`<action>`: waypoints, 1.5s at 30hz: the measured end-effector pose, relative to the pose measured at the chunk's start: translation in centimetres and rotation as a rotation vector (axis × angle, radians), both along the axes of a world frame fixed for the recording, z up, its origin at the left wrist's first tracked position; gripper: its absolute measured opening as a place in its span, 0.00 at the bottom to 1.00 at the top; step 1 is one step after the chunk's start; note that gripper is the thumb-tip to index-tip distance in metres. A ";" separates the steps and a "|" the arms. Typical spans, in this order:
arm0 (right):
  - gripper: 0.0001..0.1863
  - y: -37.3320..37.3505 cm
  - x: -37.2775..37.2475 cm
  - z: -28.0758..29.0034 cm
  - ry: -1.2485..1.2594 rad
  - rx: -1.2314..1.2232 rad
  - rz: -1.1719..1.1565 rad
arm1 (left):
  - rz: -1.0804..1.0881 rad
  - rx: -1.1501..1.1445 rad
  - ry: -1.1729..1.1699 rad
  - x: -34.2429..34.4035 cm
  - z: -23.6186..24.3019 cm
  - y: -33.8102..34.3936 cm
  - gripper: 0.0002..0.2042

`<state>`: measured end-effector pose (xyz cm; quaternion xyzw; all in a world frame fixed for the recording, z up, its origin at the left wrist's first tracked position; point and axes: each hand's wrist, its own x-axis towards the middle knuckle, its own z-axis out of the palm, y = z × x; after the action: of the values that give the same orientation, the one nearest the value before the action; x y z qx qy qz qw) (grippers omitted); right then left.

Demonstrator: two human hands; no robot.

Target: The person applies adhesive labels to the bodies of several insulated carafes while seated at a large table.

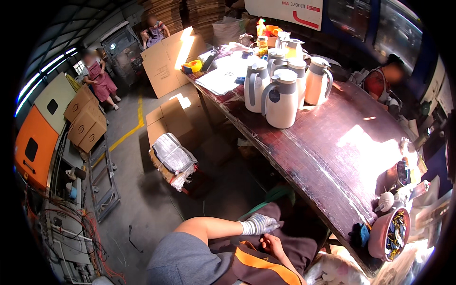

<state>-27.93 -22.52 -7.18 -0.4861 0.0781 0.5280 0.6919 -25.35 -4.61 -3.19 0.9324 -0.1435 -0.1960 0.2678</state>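
Note:
My left hand (259, 224), in a striped knit glove, lies over my dark-clad lap with its fingers stretched out and nothing visible in it. Just below it is my bare right hand (272, 244), its fingers curled inward; whatever they hold, if anything, is hidden. Both hands are beneath the near edge of a worn dark red table (308, 156) and touch nothing on it. An orange strap (263, 266) crosses my dark apron beside the right forearm. Several white insulated jugs (281, 107) with grey handles and lids stand upright on the table.
A pink basin (380, 237) of small yellow and dark pieces sits at the table's near right corner. A padded stool (173, 154) stands left of the table. Cardboard boxes (88, 121) and a metal frame (103, 183) are farther left. Another person (377, 85) sits across the table.

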 end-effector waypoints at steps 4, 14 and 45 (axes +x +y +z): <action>0.20 0.1 -0.5 0.5 0.039 0.041 -0.061 | 0.062 -0.080 -0.078 -0.2 0.3 0.1 0.18; 0.21 -0.3 0.0 -0.7 -0.053 0.033 0.017 | 0.106 -0.058 0.013 0.1 0.8 -0.2 0.14; 0.18 -0.1 -0.7 0.0 -0.003 0.099 -0.065 | 0.103 -0.054 -0.080 -0.9 -1.5 -0.2 0.11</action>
<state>-28.63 -22.63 -7.19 -0.4492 0.0667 0.5078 0.7321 -26.22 -4.77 -4.64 0.9381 -0.1111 -0.1404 0.2964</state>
